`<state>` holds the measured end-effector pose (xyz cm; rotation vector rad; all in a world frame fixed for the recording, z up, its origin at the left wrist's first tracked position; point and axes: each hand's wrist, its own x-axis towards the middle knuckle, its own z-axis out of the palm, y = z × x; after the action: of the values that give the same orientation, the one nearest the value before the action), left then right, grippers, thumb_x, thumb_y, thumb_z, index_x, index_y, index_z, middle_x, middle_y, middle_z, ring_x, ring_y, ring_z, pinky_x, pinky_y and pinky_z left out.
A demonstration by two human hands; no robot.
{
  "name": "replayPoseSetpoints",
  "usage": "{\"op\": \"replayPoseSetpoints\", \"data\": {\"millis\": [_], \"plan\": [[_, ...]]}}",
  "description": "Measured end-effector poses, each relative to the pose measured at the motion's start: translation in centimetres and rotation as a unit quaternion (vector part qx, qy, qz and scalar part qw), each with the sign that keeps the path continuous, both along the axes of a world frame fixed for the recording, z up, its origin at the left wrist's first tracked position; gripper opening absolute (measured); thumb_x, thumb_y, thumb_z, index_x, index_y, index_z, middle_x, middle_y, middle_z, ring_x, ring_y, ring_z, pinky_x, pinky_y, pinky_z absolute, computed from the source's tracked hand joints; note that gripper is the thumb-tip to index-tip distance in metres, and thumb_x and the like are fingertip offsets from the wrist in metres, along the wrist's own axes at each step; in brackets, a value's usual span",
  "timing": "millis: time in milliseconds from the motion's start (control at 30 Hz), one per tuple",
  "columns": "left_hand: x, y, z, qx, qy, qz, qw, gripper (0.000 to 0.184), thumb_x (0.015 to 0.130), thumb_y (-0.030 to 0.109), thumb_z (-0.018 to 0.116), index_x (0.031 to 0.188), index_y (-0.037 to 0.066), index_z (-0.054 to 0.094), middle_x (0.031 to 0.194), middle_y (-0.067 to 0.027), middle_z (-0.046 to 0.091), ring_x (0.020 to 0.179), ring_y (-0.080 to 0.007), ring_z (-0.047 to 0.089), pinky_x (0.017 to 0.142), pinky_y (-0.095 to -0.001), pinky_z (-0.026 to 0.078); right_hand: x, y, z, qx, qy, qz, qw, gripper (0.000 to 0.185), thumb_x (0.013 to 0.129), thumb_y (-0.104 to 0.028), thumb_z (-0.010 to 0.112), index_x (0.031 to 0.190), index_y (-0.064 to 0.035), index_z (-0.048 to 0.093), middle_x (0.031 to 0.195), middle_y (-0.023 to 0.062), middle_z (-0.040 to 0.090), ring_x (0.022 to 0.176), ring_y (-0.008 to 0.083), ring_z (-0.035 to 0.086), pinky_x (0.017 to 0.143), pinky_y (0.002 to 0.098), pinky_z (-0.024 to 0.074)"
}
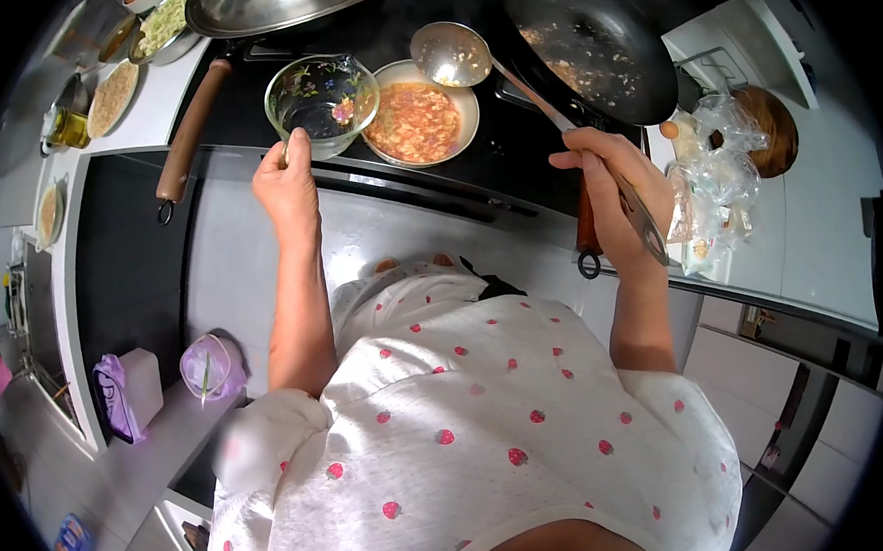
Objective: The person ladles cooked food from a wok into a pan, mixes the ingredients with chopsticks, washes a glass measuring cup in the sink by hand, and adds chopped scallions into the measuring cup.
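Note:
A clear glass bowl with a flower pattern (311, 119) is pinched at its near rim by my left hand (290, 184). My right hand (623, 194) is wrapped round the handle of a metal ladle (450, 55), whose bowl has bits of food stuck in it. Just right of the glass bowl, a round dish (474, 116) holds reddish, chunky food like tomato and egg. The ladle's bowl hangs over the far edge of that dish. Beyond my right hand is a black wok (610, 61) with food scraps on its inside; its wooden handle (585, 210) points toward me.
A lidded-looking metal pan (282, 9) with a wooden handle (191, 139) is at the upper left. Plates of chopped food (114, 98) and an oil bottle (67, 127) stand on the left counter. Plastic bags (722, 165) and a wooden board (765, 131) lie right.

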<state>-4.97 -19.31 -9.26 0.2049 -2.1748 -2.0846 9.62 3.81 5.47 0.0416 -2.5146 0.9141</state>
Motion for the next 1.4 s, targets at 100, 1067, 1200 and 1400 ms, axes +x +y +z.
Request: {"op": "replayPoseSetpoints", "data": {"millis": [100,1067,1200,1400], "plan": [[-0.2,-0.3,-0.6,0.03,-0.003,0.02,0.999,0.03,0.083,0.022,0.057,0.059,0.007,0.052,0.053,0.0053,0.039,0.05,-0.0044,0.034,0.047,-0.0207,0.028,-0.1,-0.3,-1.1,-0.016,0.033,-0.006,0.999,0.013,0.082,0.001,0.049,0.09,0.0021,0.059,0.076,0.0104,0.062,0.068,0.0164,0.06,0.059,0.0241,0.0443],[-5.8,-0.7,-8.0,0.13,-0.026,0.049,0.99,0.033,0.084,0.022,0.054,0.057,0.007,0.046,0.054,0.0047,0.038,0.05,-0.0054,0.032,0.047,-0.0225,0.026,-1.9,-2.2,-4.5,0.011,-0.069,0.105,0.992,0.032,0.071,0.006,0.053,0.102,-0.0009,0.053,0.073,0.01,0.053,0.064,0.0214,0.052,0.057,0.0291,0.0414],[-5.9,-0.9,-8.7,0.129,-0.018,0.028,0.991,0.036,0.087,0.025,0.052,0.057,0.007,0.045,0.055,0.003,0.04,0.053,-0.0074,0.033,0.05,-0.0232,0.029,-1.9,-2.3,-4.3,0.019,-0.039,0.07,0.997,0.035,0.069,0.005,0.053,0.103,-0.001,0.052,0.073,0.0098,0.052,0.065,0.0209,0.053,0.058,0.0284,0.0419],[-6.0,-1.5,-9.0,0.044,-0.01,0.022,0.999,0.029,0.087,0.022,0.053,0.066,0.001,0.048,0.061,0.0011,0.043,0.06,-0.0082,0.039,0.054,-0.0224,0.032,-1.3,-2.8,-2.3,-0.036,-0.038,0.036,0.998,0.023,0.078,0.003,0.05,0.101,-0.0001,0.054,0.079,0.0119,0.055,0.068,0.0206,0.056,0.058,0.0269,0.0428]]}}
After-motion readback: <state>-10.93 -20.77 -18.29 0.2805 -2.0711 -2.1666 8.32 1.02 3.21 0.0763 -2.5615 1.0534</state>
